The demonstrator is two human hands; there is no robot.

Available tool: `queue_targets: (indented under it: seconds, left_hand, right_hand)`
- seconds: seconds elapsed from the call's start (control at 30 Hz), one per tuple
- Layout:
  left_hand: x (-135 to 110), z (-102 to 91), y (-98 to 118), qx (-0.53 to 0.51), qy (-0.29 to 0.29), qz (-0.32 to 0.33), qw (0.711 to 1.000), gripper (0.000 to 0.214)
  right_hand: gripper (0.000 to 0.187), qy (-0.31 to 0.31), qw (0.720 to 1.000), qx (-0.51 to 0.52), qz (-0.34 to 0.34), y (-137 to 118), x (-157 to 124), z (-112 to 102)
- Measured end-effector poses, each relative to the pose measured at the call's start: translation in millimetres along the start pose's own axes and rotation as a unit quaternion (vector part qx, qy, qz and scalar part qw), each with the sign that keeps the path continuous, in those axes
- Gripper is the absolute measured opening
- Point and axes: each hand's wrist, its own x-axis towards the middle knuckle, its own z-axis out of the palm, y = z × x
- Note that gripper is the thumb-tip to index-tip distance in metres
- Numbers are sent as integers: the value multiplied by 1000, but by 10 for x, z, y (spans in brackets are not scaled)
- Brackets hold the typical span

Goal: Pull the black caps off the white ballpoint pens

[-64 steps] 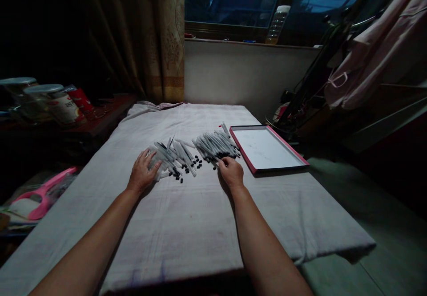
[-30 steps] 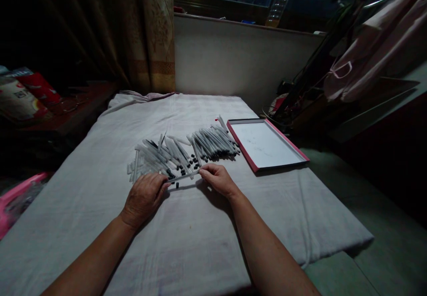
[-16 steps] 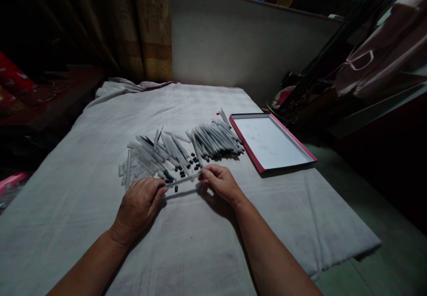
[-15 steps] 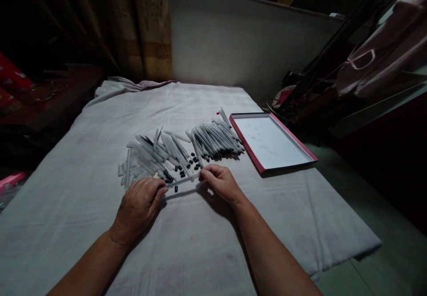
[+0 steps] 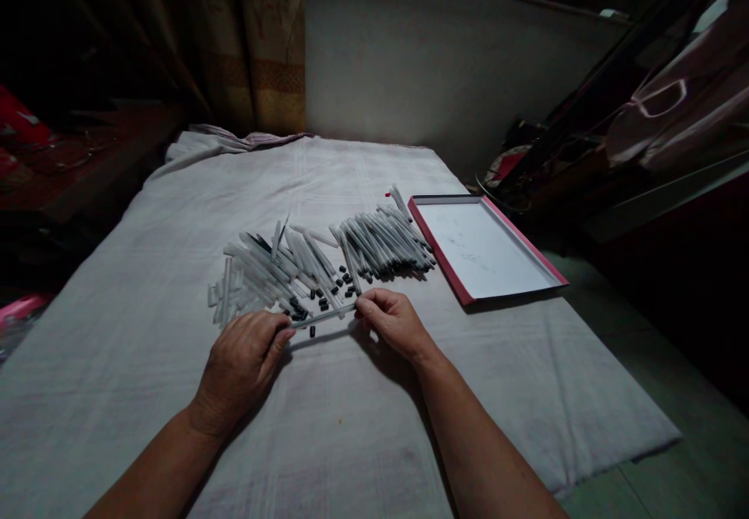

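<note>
Risk: slim translucent grey plastic tube (image 5: pixel 324 316) could have slipped if either pinch loosened — dropping among small black cylindrical pieces (image 5: pixel 312 332). Left hand (image 5: pixel 241 359) and right hand (image 5: pixel 395 324) stood apart, each clamped on one tube end; tube bridged gap between them — heaped translucent plastic tubes (image 5: pixel 257 271) just beyond.

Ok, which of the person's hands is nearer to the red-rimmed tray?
Right. The right hand is to the left of the red-rimmed tray, apart from it, pinching one end of a thin tube; the left hand is farther left, at the tube's other end.
</note>
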Motion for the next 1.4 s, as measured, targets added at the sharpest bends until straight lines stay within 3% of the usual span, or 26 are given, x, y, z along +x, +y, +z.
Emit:
queue_targets:
  seconds: [0.3,0.53,0.67,0.93,1.13,1.4]
  left_hand:
    - [-41,35,-36,-21,-9,-31,999,25]
    - [-35,-17,-74,5,-5,-41,999,27]
    - [-30,-39,-105,19,2,-46,999,30]
    - [-20,-88,-174,43,11,-38,998,30]
    - [-49,-138,-299,45,-5,-104,994,31]
    - [-22,-306,-460,64,47,-189,979,28]
  right_hand:
    - [21,4,999,53,-12,0,-14,21]
    - [21,108,993,20,-46,18,30,43]
    - [21,137,989,-10,-53,43,50,70]
    - [30,179,981,66,-15,-21,82,28]
    - [31,208,971,116,-2,-56,68,6]
    - [32,274,953,129,-24,-19,91,-65]
